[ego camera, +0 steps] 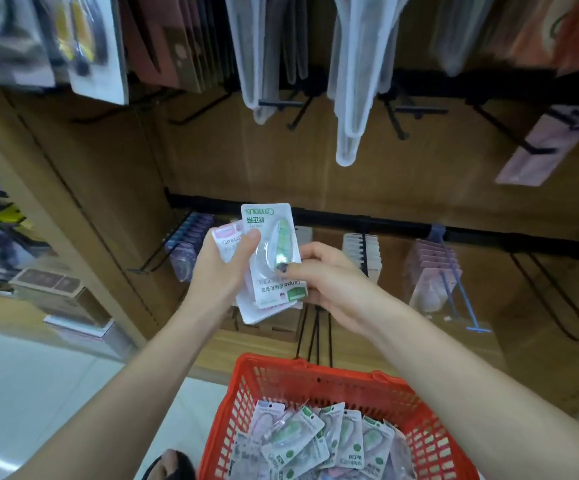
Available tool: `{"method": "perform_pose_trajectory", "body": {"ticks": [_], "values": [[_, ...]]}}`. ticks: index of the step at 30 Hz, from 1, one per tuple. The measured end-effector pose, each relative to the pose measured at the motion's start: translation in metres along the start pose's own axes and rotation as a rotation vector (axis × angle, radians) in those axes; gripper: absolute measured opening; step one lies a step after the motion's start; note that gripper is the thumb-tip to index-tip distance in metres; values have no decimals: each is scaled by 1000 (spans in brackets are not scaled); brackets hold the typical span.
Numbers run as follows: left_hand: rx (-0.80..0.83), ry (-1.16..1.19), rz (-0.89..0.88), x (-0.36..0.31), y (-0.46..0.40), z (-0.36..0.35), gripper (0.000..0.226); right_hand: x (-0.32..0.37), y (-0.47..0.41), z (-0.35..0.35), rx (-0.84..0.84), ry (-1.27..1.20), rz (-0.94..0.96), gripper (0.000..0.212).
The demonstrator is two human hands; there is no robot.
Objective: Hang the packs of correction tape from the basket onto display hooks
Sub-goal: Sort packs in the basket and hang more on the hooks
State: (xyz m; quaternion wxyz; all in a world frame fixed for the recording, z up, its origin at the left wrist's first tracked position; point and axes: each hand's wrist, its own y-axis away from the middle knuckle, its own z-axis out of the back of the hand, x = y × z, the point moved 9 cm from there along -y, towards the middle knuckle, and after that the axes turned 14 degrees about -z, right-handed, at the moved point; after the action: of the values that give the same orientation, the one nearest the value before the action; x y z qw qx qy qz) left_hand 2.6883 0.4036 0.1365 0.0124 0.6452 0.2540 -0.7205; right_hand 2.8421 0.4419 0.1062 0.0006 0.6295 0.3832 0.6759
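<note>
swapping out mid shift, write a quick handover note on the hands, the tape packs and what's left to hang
Left hand grips a fanned stack of pink and white carded correction tape packs. Right hand pinches the front green-labelled blister pack, printed side upside down.
Red plastic mesh basket below holds many more packs.
Some packs already hang on the lower black wire hooks.
Left: hang the held packs, then empty the basket.

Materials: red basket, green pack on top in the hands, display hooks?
Basket: moulded plastic, slightly glossy, lattice walls. Green pack: printed card, probably, under a clear plastic blister that glints. Display hooks: thin black rods, likely coated metal wire.
</note>
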Motion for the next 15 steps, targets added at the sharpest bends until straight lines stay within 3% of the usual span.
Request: {"method": "perform_pose_trajectory", "body": {"ticks": [9, 15], "values": [[-206, -59, 41, 20, -16, 58, 13, 4, -36, -32, 74, -188, -37, 39], [-239, -165, 40, 24, -27, 94, 25, 10, -45, -33, 20, -131, 14, 36]]}}
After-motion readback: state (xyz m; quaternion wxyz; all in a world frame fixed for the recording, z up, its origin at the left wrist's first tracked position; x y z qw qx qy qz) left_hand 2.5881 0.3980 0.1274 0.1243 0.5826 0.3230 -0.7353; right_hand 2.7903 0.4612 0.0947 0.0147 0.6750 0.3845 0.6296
